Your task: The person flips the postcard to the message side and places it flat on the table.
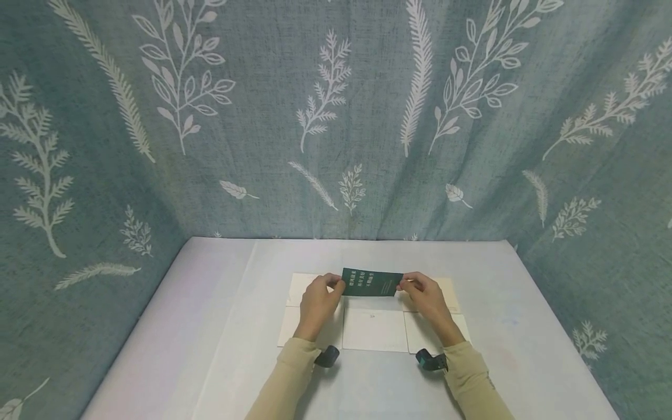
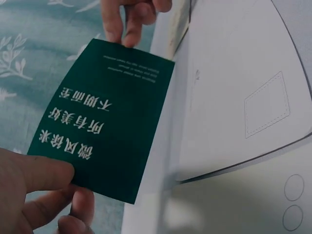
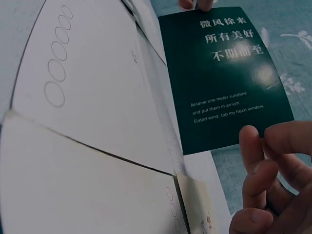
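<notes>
A dark green postcard (image 1: 371,283) is held up above the table between both hands, its printed face towards the head camera. White Chinese characters and small English lines cover it. My left hand (image 1: 319,303) pinches one short edge between thumb and fingers. At the opposite short edge, my right hand (image 1: 429,300) pinches with thumb and index finger. Under the hands lie several pale cards in two rows, among them a middle front card (image 1: 375,332). In the left wrist view, a white card (image 2: 234,87) shows a dashed stamp box. Printed circles mark a card (image 3: 92,73) in the right wrist view.
A white cloth covers the table (image 1: 252,373). Blue-green curtains (image 1: 273,175) with white leaf patterns hang behind the table and along both sides. Dark wrist cameras (image 1: 326,357) sit on both wrists, just above the table.
</notes>
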Available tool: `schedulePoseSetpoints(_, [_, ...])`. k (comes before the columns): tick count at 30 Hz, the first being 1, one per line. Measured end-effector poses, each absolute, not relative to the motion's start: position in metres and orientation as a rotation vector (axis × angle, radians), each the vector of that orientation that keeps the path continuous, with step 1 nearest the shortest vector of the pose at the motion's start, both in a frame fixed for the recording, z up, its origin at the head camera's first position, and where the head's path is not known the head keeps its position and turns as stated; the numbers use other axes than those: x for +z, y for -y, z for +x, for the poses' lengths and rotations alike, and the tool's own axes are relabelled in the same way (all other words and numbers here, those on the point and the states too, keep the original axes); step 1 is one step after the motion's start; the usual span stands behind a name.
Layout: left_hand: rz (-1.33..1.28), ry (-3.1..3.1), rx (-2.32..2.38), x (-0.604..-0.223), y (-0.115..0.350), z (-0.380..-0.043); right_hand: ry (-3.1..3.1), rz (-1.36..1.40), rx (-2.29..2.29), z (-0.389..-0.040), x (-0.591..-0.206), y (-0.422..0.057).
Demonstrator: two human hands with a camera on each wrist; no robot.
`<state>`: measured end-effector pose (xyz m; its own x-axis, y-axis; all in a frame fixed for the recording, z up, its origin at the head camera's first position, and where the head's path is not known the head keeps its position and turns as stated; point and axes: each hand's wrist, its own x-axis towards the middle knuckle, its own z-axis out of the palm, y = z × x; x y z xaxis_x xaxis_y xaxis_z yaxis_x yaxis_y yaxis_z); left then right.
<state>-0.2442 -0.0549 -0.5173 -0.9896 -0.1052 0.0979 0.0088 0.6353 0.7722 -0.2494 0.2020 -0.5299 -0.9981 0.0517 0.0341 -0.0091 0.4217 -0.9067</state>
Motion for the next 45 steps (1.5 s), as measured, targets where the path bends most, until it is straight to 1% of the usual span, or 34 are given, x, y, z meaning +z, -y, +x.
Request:
schedulePoseSetpoints(7, [-0.006,2.676,-1.359,-0.519,0.058,-0.244,2.559,-0.018,1.711,-0.249,-0.529,-0.204])
schedulePoseSetpoints(13, [-0.049,2.661,-1.397,-0.519,0.059,-0.244,2.514,-0.065,1.793,-0.249,-0.53,-0.207])
schedulePoseSetpoints(21, [-0.107,2.636,-1.47,-0.519,0.06,-0.248,2.567,-0.082,1.685,-0.247,-0.533,-0.211])
schedulePoseSetpoints(28, [-0.058,2.627,-1.503,-0.517,0.059,-0.25,2.571,-0.005,1.713,-0.245,-0.539,-0.214])
schedulePoseSetpoints(38, [-0.064,2.557,-1.264,-0.517,0.051,-0.252,2.591,0.008,1.6,-0.244,-0.537,-0.208])
schedulePoseSetpoints(45, [-0.004,2.51,-1.236,-0.519,0.046,-0.261,2.569,0.031,1.563,-0.245,-0.537,-0.21])
